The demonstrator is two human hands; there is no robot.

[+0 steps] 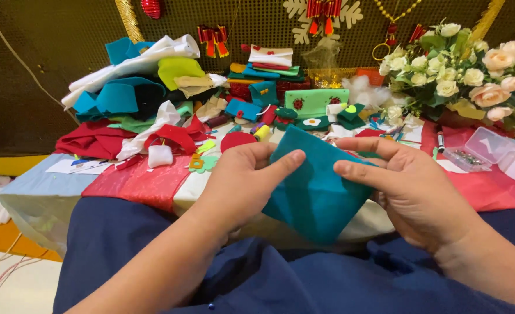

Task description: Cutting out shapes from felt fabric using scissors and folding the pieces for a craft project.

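Both hands met over the lap in the head view: the left hand [243,180] pinched the left edge of a teal felt piece [313,195], thumb on top and fingers curled behind, while the right hand [409,186] gripped its right edge, thumb and forefinger closed on the cloth and the other fingers loosely bent. That felt hung between them just in front of the low table [42,192], its lower corner drooping toward the dark blue garment [257,279] on the lap.

Held only by its edges, the soft felt could have buckled or slid out of a light pinch, and a sideways tug might have pulled it askew.

Behind, a heap of felt scraps [129,99] in teal, red, white and lime lay piled on the table, near a bouquet of pale roses [473,75]. To the right stood a clear plastic box [478,148] with its lid raised, holding small dark items, too small to identify.
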